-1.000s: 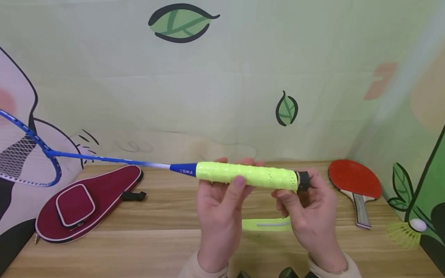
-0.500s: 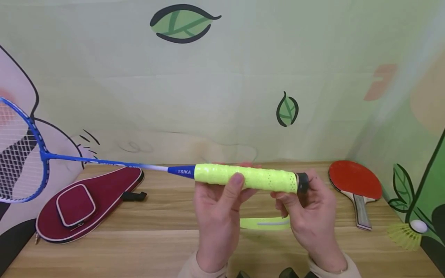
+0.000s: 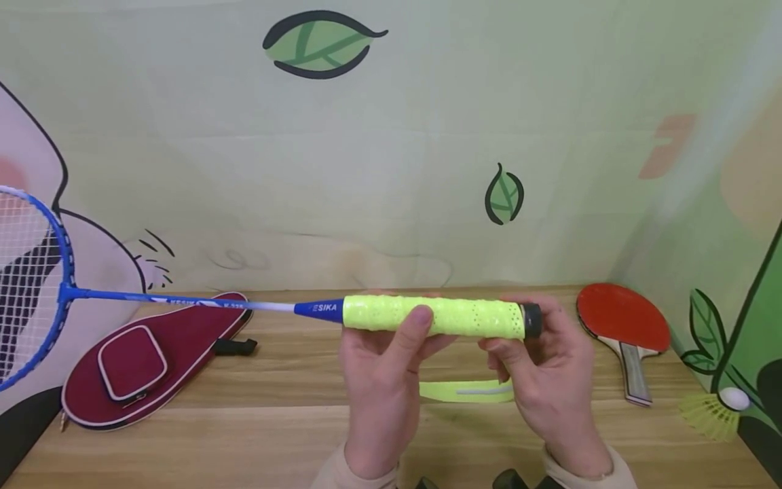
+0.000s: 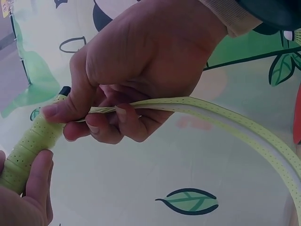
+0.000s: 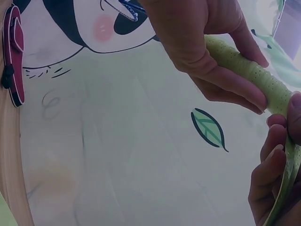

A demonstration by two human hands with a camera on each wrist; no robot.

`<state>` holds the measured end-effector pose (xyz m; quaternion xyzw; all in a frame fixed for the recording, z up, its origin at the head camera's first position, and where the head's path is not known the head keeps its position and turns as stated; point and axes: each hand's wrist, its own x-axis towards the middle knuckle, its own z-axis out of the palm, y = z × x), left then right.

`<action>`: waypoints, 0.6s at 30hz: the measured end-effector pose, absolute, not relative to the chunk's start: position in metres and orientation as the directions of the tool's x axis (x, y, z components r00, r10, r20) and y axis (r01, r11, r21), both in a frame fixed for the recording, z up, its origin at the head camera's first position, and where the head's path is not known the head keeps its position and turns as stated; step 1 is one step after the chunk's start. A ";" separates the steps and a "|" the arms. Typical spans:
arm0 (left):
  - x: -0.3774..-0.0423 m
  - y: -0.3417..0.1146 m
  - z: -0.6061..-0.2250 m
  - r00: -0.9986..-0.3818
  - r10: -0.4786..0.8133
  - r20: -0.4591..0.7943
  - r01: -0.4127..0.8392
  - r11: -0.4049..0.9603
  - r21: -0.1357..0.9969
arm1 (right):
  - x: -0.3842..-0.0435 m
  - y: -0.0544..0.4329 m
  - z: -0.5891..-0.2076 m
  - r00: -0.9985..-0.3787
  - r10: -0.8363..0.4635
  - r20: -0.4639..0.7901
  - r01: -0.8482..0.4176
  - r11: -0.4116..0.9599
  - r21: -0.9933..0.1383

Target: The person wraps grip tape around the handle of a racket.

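A blue badminton racket (image 3: 320,311) is held level, its head cut off at the left edge of the head view. Neon yellow perforated overgrip (image 3: 452,316) wraps the handle in overlapping turns, up to near the black butt cap (image 3: 533,320). My left hand (image 3: 385,387) holds the wrapped handle from below, thumb across its near side. At the butt end my right hand (image 3: 550,387) pinches the loose length of overgrip tape (image 4: 211,110) between thumb and fingers. From there the tape, with a pale stripe along its middle, curves away in the left wrist view.
A maroon racket case (image 3: 201,339) with a zipped pocket lies at the left of the wooden table (image 3: 244,448). On the right are a red table tennis bat (image 3: 623,319) and a yellow shuttlecock (image 3: 711,414). A printed cloth backdrop (image 3: 391,149) rises behind.
The racket has rolled about its length, its head turning more face-on and lettering appearing on the shaft. The shaft now points more level. Both hands keep nearly the same places.
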<state>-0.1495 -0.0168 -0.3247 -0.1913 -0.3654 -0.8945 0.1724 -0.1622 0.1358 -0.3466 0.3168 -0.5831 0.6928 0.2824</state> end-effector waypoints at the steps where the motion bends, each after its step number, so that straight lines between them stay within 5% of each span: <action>1: -0.150 -0.017 -0.325 -0.867 -0.171 0.468 0.451 -0.667 0.592 | -0.162 0.136 -0.347 -0.639 0.021 0.769 -0.761 -0.157 -0.629; 12: -0.148 -0.015 -0.325 -0.871 -0.175 0.459 0.457 -0.628 0.629 | -0.158 0.137 -0.346 -0.654 0.019 0.756 -0.751 -0.137 -0.646; 18: -0.147 -0.017 -0.325 -0.812 -0.098 0.576 0.457 -0.721 0.521 | -0.161 0.136 -0.346 -0.651 0.013 0.759 -0.752 -0.145 -0.643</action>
